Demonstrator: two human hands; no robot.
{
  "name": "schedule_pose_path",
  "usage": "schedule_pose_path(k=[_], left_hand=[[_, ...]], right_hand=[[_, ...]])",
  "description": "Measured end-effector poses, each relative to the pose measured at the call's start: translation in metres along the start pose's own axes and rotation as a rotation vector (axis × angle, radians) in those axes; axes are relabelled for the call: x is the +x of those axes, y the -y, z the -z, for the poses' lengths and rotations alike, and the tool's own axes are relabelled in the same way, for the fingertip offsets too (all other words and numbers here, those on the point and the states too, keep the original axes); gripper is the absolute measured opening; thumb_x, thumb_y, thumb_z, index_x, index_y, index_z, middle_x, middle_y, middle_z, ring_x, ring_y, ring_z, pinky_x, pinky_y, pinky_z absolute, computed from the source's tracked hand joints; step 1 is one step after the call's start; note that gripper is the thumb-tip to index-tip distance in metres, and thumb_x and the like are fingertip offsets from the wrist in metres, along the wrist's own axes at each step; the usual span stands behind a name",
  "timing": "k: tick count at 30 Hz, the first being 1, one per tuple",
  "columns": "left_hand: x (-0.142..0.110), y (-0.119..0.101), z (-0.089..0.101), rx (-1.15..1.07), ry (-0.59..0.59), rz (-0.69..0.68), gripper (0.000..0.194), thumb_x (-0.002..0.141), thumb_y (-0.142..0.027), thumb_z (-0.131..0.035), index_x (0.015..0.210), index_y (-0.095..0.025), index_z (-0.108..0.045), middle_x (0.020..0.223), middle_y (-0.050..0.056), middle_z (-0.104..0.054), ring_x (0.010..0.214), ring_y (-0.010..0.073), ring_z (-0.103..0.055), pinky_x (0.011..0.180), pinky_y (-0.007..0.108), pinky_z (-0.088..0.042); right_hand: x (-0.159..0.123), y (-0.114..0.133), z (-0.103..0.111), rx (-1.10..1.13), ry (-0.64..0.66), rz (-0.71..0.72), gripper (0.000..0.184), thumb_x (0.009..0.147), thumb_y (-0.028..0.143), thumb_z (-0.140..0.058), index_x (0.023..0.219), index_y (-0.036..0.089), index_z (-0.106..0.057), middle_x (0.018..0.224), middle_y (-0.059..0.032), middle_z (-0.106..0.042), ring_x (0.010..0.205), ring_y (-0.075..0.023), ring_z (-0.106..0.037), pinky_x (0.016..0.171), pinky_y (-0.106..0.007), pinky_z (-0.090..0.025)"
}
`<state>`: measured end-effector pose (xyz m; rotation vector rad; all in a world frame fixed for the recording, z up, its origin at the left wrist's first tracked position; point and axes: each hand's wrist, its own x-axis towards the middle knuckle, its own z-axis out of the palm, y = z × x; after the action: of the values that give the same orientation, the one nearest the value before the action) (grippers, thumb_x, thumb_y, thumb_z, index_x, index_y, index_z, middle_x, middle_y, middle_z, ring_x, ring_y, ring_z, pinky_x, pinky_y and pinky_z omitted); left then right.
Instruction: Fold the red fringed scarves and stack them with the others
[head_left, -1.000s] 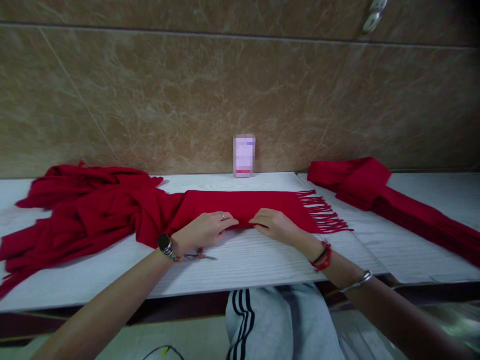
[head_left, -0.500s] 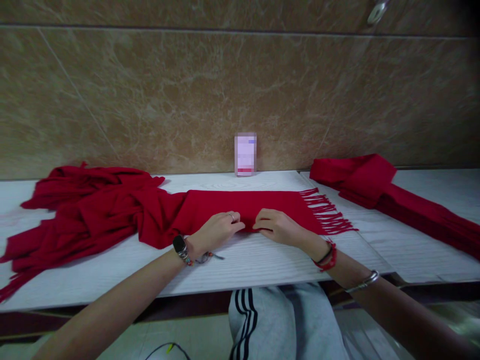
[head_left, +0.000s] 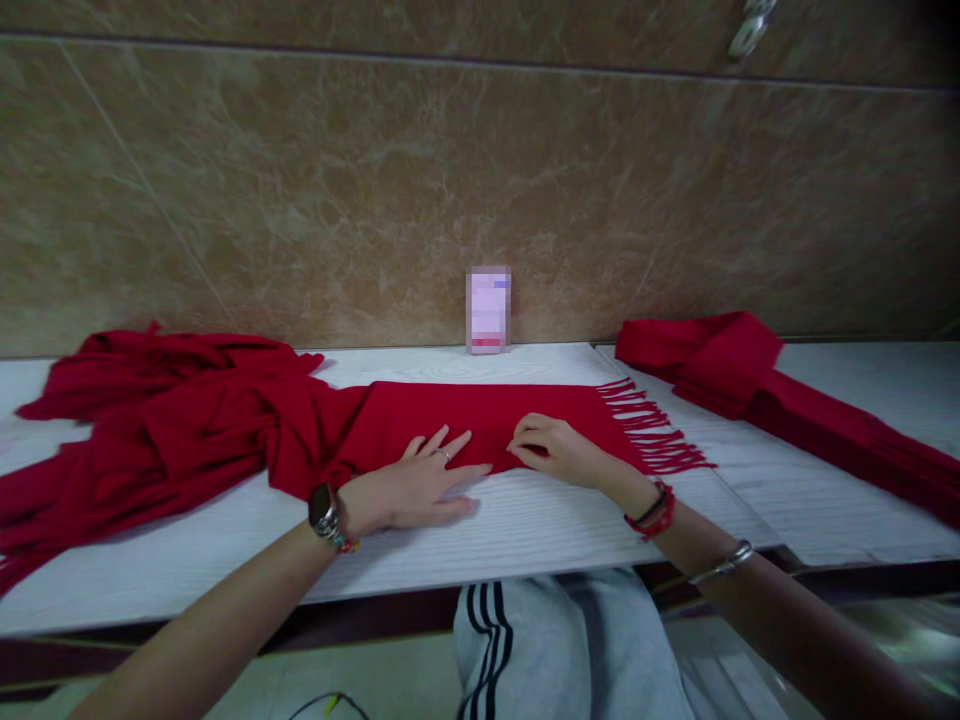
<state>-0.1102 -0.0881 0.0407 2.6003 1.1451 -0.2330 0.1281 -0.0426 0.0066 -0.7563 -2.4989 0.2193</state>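
A red fringed scarf lies flat and folded lengthwise across the white table, its fringe pointing right. My left hand rests open, fingers spread flat on the scarf's near edge. My right hand has its fingers curled, pinching the near edge of the scarf just to the right. The scarf's left part runs into a crumpled red heap.
A folded pile of red scarves lies at the right on a second white board. A small pink box stands against the brown tiled wall. My grey striped trousers show below the table's front edge.
My left hand has let go of the scarf's edge and spread flat, sliding slightly left. The right hand has stayed pinched in place.
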Motion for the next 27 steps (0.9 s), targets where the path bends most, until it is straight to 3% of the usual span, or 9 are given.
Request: schedule_pose_path(k=[2, 5, 10, 15, 20, 27], left_hand=[[0.001, 0.000, -0.003, -0.021, 0.021, 0.022, 0.055, 0.087, -0.057, -0.031, 0.136, -0.032, -0.031, 0.149, 0.011, -0.004, 0.133, 0.0391, 0.001, 0.100, 0.060, -0.012], [0.002, 0.000, -0.005, -0.025, 0.026, 0.033, 0.056, 0.087, -0.057, -0.031, 0.138, -0.034, -0.026, 0.149, 0.011, 0.000, 0.133, 0.0389, 0.004, 0.100, 0.061, -0.010], [0.001, -0.001, -0.003, -0.024, 0.042, 0.027, 0.054, 0.088, -0.055, -0.032, 0.138, -0.036, -0.024, 0.149, 0.010, 0.000, 0.133, 0.0375, 0.003, 0.100, 0.062, -0.008], [0.000, 0.000, -0.006, -0.048, 0.005, 0.022, 0.053, 0.088, -0.055, -0.033, 0.137, -0.036, -0.027, 0.149, 0.010, -0.001, 0.133, 0.0384, 0.002, 0.099, 0.063, -0.009], [0.001, 0.002, -0.010, -0.056, -0.001, 0.058, 0.054, 0.087, -0.057, -0.033, 0.136, -0.036, -0.030, 0.149, 0.011, 0.002, 0.132, 0.0401, 0.005, 0.098, 0.064, -0.009], [0.001, 0.003, -0.010, -0.059, -0.008, 0.048, 0.053, 0.087, -0.057, -0.032, 0.136, -0.039, -0.026, 0.149, 0.009, 0.000, 0.132, 0.0395, 0.003, 0.097, 0.065, -0.009]], right_hand=[[0.002, 0.003, -0.002, -0.016, 0.003, 0.010, 0.022, 0.085, 0.019, -0.048, 0.091, 0.015, -0.068, 0.088, -0.0091, -0.064, 0.084, -0.0172, -0.057, 0.078, -0.031, -0.048], [0.006, 0.008, -0.004, 0.035, 0.120, 0.050, 0.027, 0.087, 0.020, -0.044, 0.105, 0.016, -0.064, 0.103, -0.0098, -0.064, 0.098, -0.0171, -0.056, 0.088, -0.032, -0.046], [0.001, -0.006, 0.001, 0.024, 0.281, -0.015, 0.038, 0.092, 0.026, -0.036, 0.127, 0.019, -0.048, 0.131, -0.0075, -0.049, 0.124, -0.0174, -0.039, 0.106, -0.041, -0.027], [0.005, -0.013, 0.010, -0.038, 0.331, -0.036, 0.041, 0.092, 0.030, -0.034, 0.132, 0.024, -0.041, 0.139, -0.0061, -0.038, 0.131, -0.0174, -0.027, 0.109, -0.045, -0.017], [0.024, 0.000, -0.004, -0.039, 0.408, 0.083, 0.043, 0.094, 0.029, -0.032, 0.136, 0.026, -0.032, 0.142, -0.0030, -0.035, 0.133, -0.0156, -0.020, 0.109, -0.045, -0.014], [0.033, -0.045, -0.006, -0.216, 0.386, -0.165, 0.045, 0.094, 0.032, -0.024, 0.139, 0.025, -0.026, 0.145, -0.0077, -0.025, 0.134, -0.0253, -0.019, 0.104, -0.056, -0.019]])
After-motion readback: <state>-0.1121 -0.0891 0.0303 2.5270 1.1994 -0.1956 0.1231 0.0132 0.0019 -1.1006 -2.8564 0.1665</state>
